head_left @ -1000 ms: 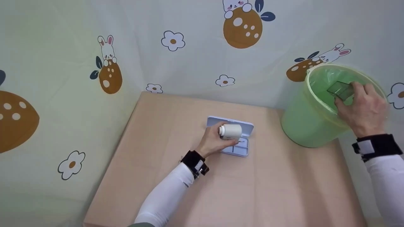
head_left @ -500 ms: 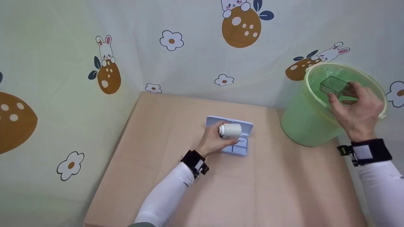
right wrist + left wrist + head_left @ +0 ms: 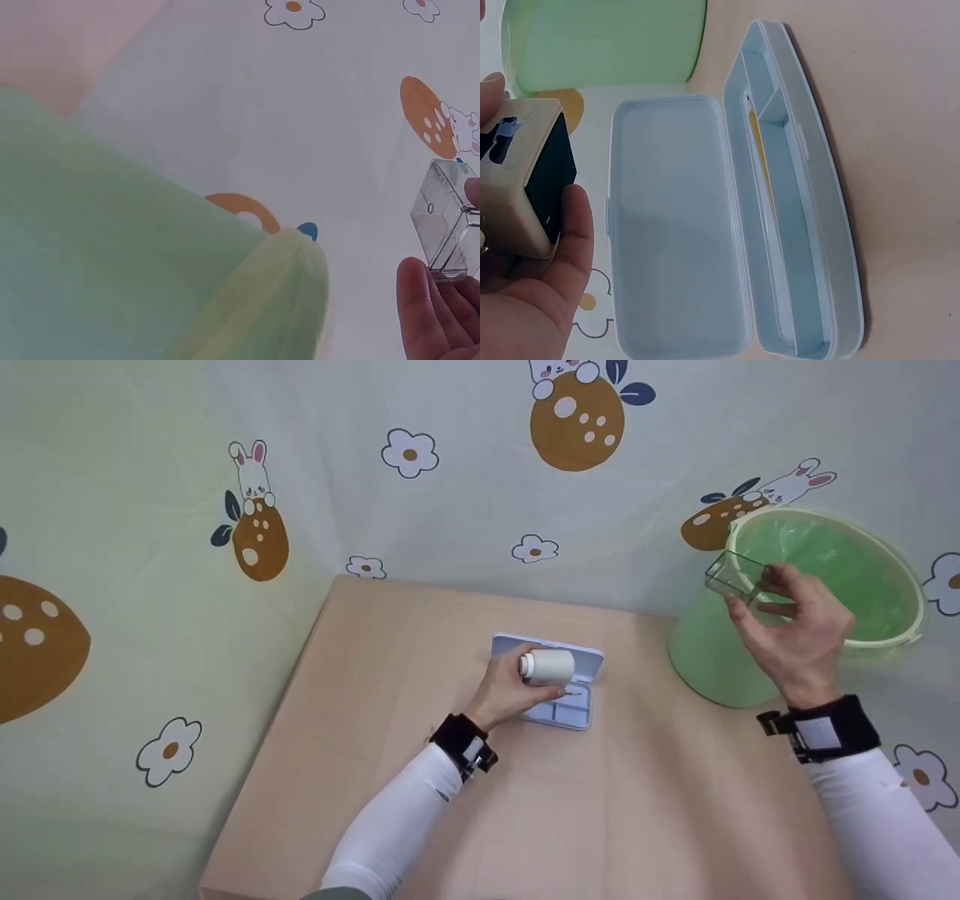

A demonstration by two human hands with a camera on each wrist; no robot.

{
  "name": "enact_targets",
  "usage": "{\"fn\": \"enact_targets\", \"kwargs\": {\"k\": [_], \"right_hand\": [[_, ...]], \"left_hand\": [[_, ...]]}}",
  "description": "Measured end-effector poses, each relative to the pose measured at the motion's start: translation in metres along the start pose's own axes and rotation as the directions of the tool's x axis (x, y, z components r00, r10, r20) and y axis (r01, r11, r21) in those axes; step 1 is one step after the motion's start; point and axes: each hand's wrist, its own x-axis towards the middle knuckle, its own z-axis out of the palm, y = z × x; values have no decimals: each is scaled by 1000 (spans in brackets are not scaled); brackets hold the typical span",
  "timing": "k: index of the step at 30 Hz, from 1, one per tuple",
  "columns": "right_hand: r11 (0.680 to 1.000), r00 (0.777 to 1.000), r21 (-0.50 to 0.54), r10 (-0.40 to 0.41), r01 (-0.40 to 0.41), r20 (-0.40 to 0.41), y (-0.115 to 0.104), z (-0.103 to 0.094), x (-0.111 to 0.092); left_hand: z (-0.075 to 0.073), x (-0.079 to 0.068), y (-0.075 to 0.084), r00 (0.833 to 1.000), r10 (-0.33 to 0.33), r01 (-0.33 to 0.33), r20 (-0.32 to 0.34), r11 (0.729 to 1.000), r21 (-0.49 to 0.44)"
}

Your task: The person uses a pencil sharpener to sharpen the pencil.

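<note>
My left hand (image 3: 499, 694) grips a cream, boxy pencil sharpener (image 3: 551, 667) over the pencil case. In the left wrist view, one end of the sharpener is a dark rectangle. The light blue pencil case (image 3: 679, 225) lies with its lid up, and a slim yellow pencil (image 3: 759, 142) rests in its long compartment. My right hand (image 3: 802, 637) pinches a clear plastic shavings drawer (image 3: 735, 576) by one end, thumb on the near side. From the head view, the drawer overlaps the left rim of the green bin (image 3: 724, 660). The right wrist view shows the drawer transparent, with no shavings visible.
The bin has a pale rim and a green liner (image 3: 847, 562), and stands at the table's back right corner. A peach cloth covers the table (image 3: 405, 660). Behind it hangs a pale sheet (image 3: 465, 495) printed with rabbits and flowers.
My right hand has drawn the clear drawer from inside the bin's mouth leftward to its left rim. The left hand keeps its place and its hold on the sharpener.
</note>
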Motion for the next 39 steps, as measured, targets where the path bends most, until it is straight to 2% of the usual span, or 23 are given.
{"fn": "enact_targets", "kwargs": {"k": [5,12,19,23,30,39], "right_hand": [[998,997,54,-46,43,54,-4,12,-12],[992,986,96,-94,82,140,-5,31,-38],[987,973,148,-93,63,210,-8,52,-63],[987,958,148,-94,55,272,-8,61,-77],[986,943,167,-67,12,327,-9,75,-99],[980,905,195,-39,-49,424,-14,89,-118]], "left_hand": [[1,0,0,1000,-9,9,3,1000,-16],[3,1,-2,1000,-7,7,6,1000,-16],[2,2,0,1000,-6,7,11,999,-41],[3,2,1,1000,-6,6,-1,1000,-31],[3,2,1,1000,-11,10,-29,1000,-28],[2,3,2,999,-1,-1,-35,999,-46]]}}
